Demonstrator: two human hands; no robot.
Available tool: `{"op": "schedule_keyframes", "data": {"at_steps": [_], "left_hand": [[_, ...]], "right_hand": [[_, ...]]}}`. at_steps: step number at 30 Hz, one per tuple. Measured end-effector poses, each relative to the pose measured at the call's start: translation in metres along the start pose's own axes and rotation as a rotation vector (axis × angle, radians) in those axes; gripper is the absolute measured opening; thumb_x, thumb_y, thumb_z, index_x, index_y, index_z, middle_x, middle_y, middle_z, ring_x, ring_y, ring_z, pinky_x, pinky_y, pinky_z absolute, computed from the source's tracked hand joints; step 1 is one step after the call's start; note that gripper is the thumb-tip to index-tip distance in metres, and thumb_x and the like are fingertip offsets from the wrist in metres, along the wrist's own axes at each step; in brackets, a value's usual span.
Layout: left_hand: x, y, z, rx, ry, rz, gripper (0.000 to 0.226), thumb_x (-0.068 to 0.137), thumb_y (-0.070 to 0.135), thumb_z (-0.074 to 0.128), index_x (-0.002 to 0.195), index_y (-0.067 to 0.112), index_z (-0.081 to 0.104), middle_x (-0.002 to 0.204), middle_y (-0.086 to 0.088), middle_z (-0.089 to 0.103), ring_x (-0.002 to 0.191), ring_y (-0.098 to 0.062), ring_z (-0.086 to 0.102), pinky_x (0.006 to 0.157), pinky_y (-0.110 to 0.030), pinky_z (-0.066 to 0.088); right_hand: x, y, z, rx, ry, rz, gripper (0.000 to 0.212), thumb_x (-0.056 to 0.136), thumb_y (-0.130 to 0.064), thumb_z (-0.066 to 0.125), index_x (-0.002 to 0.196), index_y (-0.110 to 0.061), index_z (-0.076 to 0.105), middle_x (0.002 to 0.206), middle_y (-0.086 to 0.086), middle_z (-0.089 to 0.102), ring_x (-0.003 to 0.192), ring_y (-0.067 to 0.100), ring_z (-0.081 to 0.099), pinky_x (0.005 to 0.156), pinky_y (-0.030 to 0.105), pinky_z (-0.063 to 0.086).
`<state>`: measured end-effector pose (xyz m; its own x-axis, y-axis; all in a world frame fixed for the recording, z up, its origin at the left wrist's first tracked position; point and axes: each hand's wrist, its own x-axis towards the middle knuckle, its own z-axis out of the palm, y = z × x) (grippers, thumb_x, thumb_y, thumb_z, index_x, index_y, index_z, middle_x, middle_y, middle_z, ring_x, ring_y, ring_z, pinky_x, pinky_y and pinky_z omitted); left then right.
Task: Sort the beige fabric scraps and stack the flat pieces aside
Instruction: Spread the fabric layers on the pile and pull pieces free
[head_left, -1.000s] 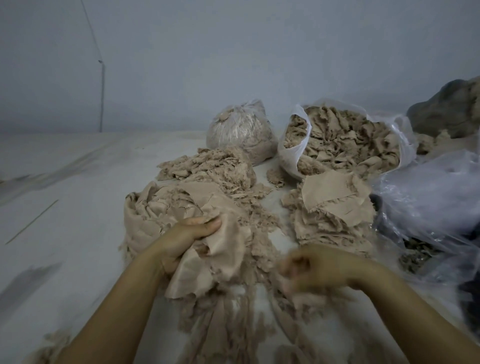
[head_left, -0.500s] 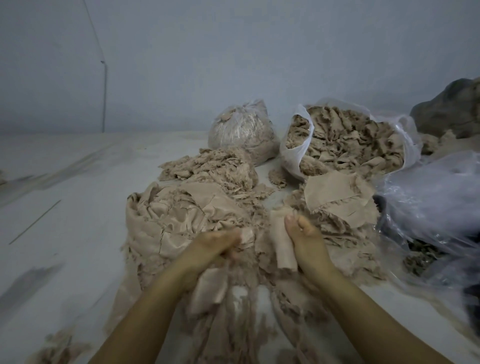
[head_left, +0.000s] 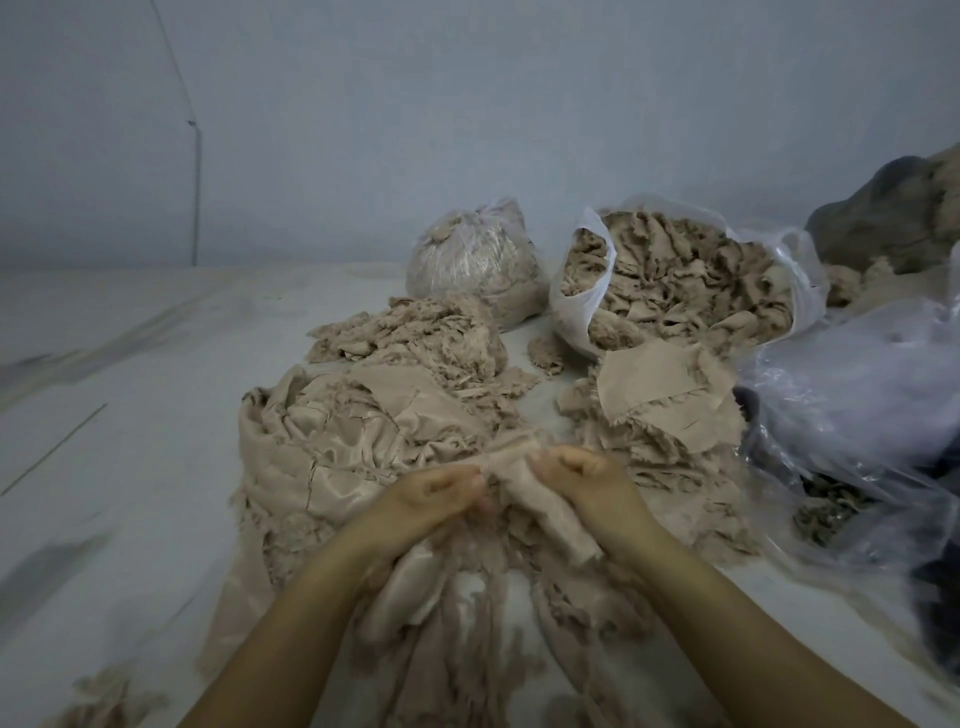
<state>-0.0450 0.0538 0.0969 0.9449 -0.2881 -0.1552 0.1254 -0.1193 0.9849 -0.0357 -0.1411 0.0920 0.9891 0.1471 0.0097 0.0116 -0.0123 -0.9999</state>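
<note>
- Hanging between both hands, the beige scrap is running its long axis from up by the fingertips down toward the near right, lower end dangling over the loose scraps.
- Right hand is curling its grip round the scrap's upper part; left hand is pinching the top edge, so both grips are closed on it.
- The flat stack is lying beyond and to the right, nearer the right hand, so I'm guessing that one carries it over.
</note>
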Motion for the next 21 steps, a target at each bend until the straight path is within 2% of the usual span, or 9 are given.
{"op": "schedule_keyframes", "data": {"at_steps": [2,4,6,10,12,14,16,18,21], "left_hand": [[0.005,0.003,0.011,0.124,0.023,0.074,0.057,0.067,0.044,0.078,0.116,0.019,0.064,0.104,0.006,0.067,0.085,-0.002,0.065,0.067,-0.015,0.051],[0.009,0.006,0.018,0.098,0.087,0.131,0.033,0.070,0.040,0.074,0.086,0.011,0.069,0.071,0.004,0.065,0.056,-0.007,0.060,0.051,-0.017,0.046],[0.013,0.004,0.018,-0.093,0.190,0.137,0.025,0.082,0.030,0.064,0.069,0.008,0.062,0.053,0.001,0.059,0.044,-0.009,0.051,0.042,-0.019,0.041],[0.015,0.000,0.025,-0.178,0.211,0.133,0.027,0.095,0.021,0.051,0.081,0.004,0.066,0.067,-0.008,0.067,0.056,-0.014,0.060,0.050,-0.021,0.048],[0.014,-0.001,0.034,-0.237,0.194,0.129,0.031,0.096,0.021,0.049,0.078,0.007,0.070,0.062,-0.015,0.062,0.049,-0.017,0.057,0.046,-0.023,0.047],[0.014,-0.001,0.039,-0.282,0.233,0.119,0.043,0.096,0.020,0.048,0.058,0.014,0.066,0.047,-0.009,0.051,0.041,-0.015,0.046,0.046,-0.026,0.040],[0.014,-0.001,0.038,-0.277,0.273,0.127,0.048,0.096,0.017,0.048,0.049,0.016,0.058,0.042,-0.002,0.042,0.044,-0.016,0.038,0.054,-0.030,0.034],[0.014,0.000,0.034,-0.246,0.297,0.132,0.039,0.095,0.016,0.049,0.058,0.011,0.057,0.041,-0.001,0.040,0.045,-0.015,0.037,0.056,-0.029,0.034],[0.018,0.003,0.028,-0.235,0.331,0.139,0.030,0.096,0.018,0.046,0.071,0.005,0.057,0.040,0.000,0.040,0.040,-0.009,0.037,0.049,-0.019,0.037]], "right_hand": [[-0.003,0.003,0.006,-0.061,-0.137,0.114,0.026,0.088,-0.024,0.066,0.083,0.000,0.070,0.073,0.008,0.068,0.064,0.016,0.059,0.058,0.024,0.046],[-0.005,0.003,0.005,-0.016,-0.137,0.164,0.024,0.085,-0.022,0.069,0.081,0.002,0.069,0.074,0.010,0.067,0.064,0.017,0.060,0.057,0.024,0.047],[-0.005,0.005,-0.001,0.218,-0.039,0.212,0.018,0.078,-0.021,0.073,0.074,-0.003,0.069,0.069,0.012,0.066,0.058,0.019,0.060,0.054,0.026,0.048],[-0.006,0.015,0.003,0.467,0.204,0.211,0.020,0.092,-0.019,0.061,0.076,-0.007,0.061,0.072,0.013,0.066,0.062,0.021,0.063,0.058,0.031,0.053],[-0.006,0.020,0.012,0.503,0.353,0.139,0.022,0.097,-0.019,0.053,0.080,-0.007,0.057,0.077,0.014,0.062,0.069,0.024,0.059,0.064,0.034,0.049],[-0.005,0.019,0.013,0.340,0.485,0.001,0.024,0.097,-0.023,0.053,0.076,-0.011,0.055,0.067,0.003,0.056,0.061,0.014,0.051,0.055,0.024,0.043],[-0.002,0.010,0.006,0.124,0.480,-0.152,0.023,0.093,-0.024,0.059,0.073,-0.014,0.061,0.060,-0.007,0.055,0.054,0.006,0.047,0.050,0.017,0.039],[0.008,-0.006,-0.009,-0.005,0.444,-0.224,0.016,0.088,-0.022,0.066,0.072,-0.019,0.068,0.064,-0.010,0.064,0.060,0.002,0.054,0.057,0.015,0.043],[0.031,-0.034,-0.043,-0.086,0.430,-0.230,0.013,0.082,-0.022,0.074,0.069,-0.023,0.071,0.071,-0.005,0.069,0.070,0.011,0.058,0.065,0.024,0.046]]}}
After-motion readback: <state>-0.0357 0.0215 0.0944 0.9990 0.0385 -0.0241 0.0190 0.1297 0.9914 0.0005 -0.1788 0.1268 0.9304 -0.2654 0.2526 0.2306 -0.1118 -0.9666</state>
